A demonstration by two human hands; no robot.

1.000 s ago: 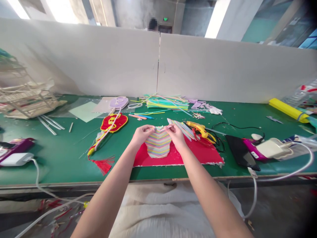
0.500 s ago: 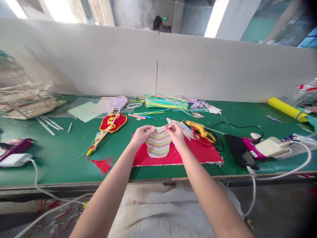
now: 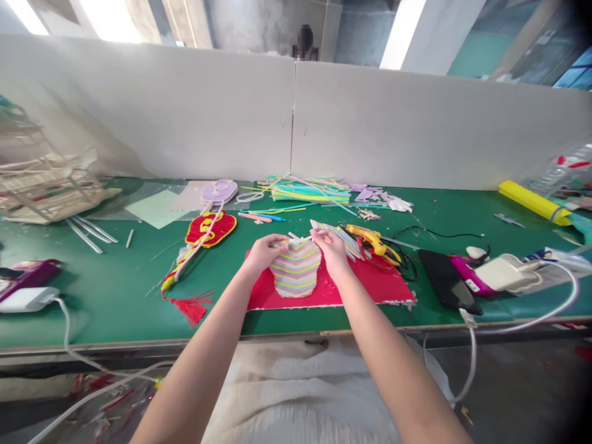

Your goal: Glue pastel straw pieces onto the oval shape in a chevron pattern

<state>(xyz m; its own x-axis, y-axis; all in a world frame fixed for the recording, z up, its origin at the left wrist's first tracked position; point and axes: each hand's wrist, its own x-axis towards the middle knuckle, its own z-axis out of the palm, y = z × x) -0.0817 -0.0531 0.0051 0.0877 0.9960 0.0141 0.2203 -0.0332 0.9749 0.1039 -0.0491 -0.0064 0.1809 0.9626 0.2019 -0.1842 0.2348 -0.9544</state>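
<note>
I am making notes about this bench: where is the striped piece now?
In the head view, the striped piece is near the centre, over the red board, between the left hand and right hand.

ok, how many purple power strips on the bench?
2. Left strip: at the view's left edge, partly cut off, by a white adapter. Right strip: right of the right hand, between black tablet and cream adapter. More may be hidden.
</note>
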